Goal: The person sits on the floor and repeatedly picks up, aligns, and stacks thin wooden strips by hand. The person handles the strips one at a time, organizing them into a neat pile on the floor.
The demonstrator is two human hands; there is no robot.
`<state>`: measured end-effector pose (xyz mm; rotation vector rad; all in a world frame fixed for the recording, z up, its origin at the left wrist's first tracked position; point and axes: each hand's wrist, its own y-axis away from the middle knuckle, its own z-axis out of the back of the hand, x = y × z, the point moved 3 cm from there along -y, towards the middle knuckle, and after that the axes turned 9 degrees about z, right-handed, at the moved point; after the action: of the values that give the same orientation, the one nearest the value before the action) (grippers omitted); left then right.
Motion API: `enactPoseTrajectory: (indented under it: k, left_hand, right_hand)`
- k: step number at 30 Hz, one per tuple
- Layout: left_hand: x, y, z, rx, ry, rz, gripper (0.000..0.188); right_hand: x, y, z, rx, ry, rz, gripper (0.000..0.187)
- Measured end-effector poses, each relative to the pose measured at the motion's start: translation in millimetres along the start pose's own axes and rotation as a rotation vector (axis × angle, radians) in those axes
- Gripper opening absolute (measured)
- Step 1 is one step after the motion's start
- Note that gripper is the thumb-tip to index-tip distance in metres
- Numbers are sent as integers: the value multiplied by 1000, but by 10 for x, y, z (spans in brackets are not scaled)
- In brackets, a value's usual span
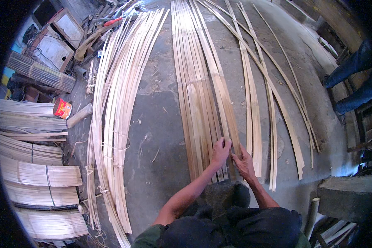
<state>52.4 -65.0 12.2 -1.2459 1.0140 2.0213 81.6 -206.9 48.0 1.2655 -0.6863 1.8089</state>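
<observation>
Long pale bamboo strips lie side by side on the floor in a flat row point(194, 87) that runs away from me. At the near end of this row, my left hand point(221, 154) is closed, thumb and fingers pinched at the edge of a strip. Just to its right, my right hand point(244, 164) is closed around the near end of a bamboo strip point(231, 124) at the row's right side. The two hands are close together. My fingers partly hide the strip ends, so I cannot make out exactly how many strips each holds.
Loose strips point(254, 120) lie spread and crossing on the right. Another long bunch point(122, 124) lies to the left. Tied stacks of strips point(41, 173), an orange-red tin point(62, 108) and a short log point(79, 115) are farther left. A person's legs point(355, 78) stand at the far right.
</observation>
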Motion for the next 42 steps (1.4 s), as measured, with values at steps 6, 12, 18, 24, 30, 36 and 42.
enactPoseTrajectory:
  k: [6,12,18,24,30,36,42]
  left_hand:
    - [-524,120,36,-79,431,61,30]
    - [-286,-151,401,-249,132,-58,31]
    - [288,-207,519,-243,163,123,28]
    - [496,-205,466,-212,189,152,27]
    - [550,-246,481,-179,192,126,25]
    - [372,-170,478,-189,194,158,24]
    - [457,-242,475,-279,144,64,28]
  right_hand:
    - [71,-12,94,-22,242,-48,48]
    - [-254,-101,-188,-25,150,29,48]
    - [-504,60,-304,7,259,102,47]
    - [-452,14,-207,146,466,93,48]
    - [-453,-14,-256,181,486,172,49]
    - [-442,10,-250,184,501,147,51]
    - [-434,-25,-235,217,546,175,51]
